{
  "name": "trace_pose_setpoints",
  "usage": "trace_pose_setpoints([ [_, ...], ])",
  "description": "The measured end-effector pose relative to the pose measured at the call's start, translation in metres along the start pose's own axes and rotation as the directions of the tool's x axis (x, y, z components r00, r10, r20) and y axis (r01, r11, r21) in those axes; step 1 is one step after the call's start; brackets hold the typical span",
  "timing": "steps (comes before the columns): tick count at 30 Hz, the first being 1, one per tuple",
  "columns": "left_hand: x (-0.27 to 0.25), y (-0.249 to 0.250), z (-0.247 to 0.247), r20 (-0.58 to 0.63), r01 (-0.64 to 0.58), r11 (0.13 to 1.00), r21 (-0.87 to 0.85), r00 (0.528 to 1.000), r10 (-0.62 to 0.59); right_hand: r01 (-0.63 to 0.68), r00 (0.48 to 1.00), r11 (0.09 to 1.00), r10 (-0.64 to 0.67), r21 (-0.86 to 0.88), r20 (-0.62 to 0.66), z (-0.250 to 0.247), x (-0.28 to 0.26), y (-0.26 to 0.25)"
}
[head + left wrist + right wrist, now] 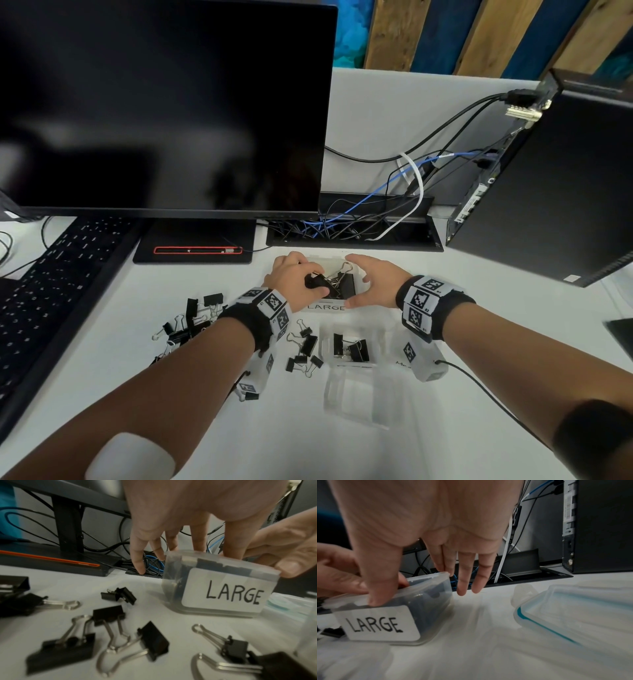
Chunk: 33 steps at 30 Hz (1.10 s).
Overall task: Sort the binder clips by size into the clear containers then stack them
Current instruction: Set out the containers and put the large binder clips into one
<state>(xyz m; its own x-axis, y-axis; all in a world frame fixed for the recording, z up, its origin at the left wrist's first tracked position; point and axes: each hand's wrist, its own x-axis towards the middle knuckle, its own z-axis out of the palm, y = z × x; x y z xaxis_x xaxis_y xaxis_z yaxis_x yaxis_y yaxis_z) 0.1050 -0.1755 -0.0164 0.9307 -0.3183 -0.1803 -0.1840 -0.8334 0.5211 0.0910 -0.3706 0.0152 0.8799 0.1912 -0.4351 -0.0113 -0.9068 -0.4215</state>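
Your left hand (295, 279) grips a large clip (317, 281) over the open LARGE box (219, 588), thumb curled across the clip's black body. Your right hand (371, 282) brackets the same box: the thumb (380, 588) presses the near rim above the label and the fingers (462, 574) hang straight past the far right corner. The box stands on the desk (445, 342) just in front of the cable tray (352, 229) and already holds several clips, their wire handles sticking up. Risk one: the held clip may catch on those handles and perch above the rim, which would later stop a lid or another box from seating; lower it flat beside the others. Risk two: the box is light and, judging from the left wrist view, sits slightly tilted under your thumb; pressing harder on the near rim could tip it and spill the contents. Risk three: a push backward may slide the box into the open tray. Unsorted clips (191, 322) lie near your left forearm, so a careless withdrawal could scatter them. The medium box (352, 346) and the empty box (359, 394) stand nearer you; a lid (573, 615) lies to the right.
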Motion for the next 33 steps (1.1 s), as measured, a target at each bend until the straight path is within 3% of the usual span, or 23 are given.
trace_pose_setpoints([
  [5, 0.003, 0.006, -0.003, -0.061, -0.027, 0.987, 0.159, 0.997, 0.038, -0.004, 1.0, 1.0, 0.004, -0.023, 0.002, -0.001, 0.0, -0.001],
  [9, 0.006, 0.007, -0.003, -0.028, -0.077, 0.977, 0.2, 0.996, 0.084, 0.008, 1.0, 1.0, -0.008, -0.017, -0.006, -0.001, -0.002, -0.002],
  [17, 0.007, -0.003, 0.0, 0.079, 0.04, 0.997, 0.068, 0.996, -0.045, 0.014, 1.0, 0.998, -0.014, -0.063, -0.003, -0.004, -0.004, -0.005],
  [26, 0.003, -0.005, 0.002, 0.092, 0.058, 0.981, -0.188, 0.995, -0.041, 0.033, 0.998, 0.959, -0.017, -0.283, 0.057, -0.006, -0.005, -0.006],
  [33, 0.004, -0.01, 0.008, 0.071, 0.058, 0.977, -0.206, 0.997, -0.044, 0.009, 0.995, 0.905, 0.034, -0.426, 0.093, -0.002, -0.002, -0.01],
])
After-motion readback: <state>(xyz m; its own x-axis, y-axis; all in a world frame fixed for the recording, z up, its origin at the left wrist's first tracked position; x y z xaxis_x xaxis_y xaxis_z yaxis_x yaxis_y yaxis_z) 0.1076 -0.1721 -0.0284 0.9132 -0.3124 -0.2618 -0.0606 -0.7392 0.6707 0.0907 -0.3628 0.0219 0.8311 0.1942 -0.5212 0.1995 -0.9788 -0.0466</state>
